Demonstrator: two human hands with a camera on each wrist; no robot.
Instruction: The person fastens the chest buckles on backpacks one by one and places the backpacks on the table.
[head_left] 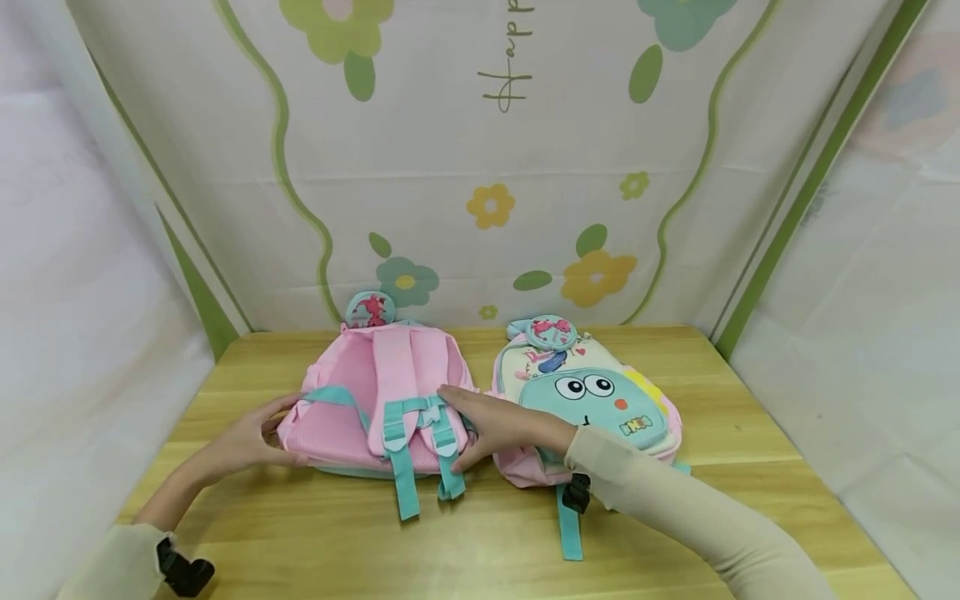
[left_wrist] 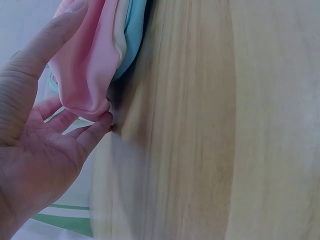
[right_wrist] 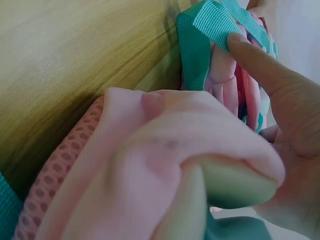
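Note:
A pink backpack (head_left: 345, 433) lies on its front, with its padded straps and teal webbing facing up. At its left edge, my left hand (head_left: 243, 446) holds the side between thumb and fingers. In the left wrist view, that hand (left_wrist: 47, 145) has its fingertips under the pink corner. My right hand (head_left: 498, 421) holds the opposite side near the strap buckles. In the right wrist view, the right thumb (right_wrist: 260, 62) rests on teal webbing (right_wrist: 212, 25), while its other fingers are mostly hidden. Just right lies a second backpack (head_left: 592, 408) with a cartoon face, partly behind my right forearm.
Both backpacks lie on a wood-grain table (head_left: 480, 550). Each has a round teal tag or pouch at its top, such as the left one (head_left: 370, 309). A floral cloth backdrop (head_left: 420, 158) stands behind, with white cloth walls on both sides.

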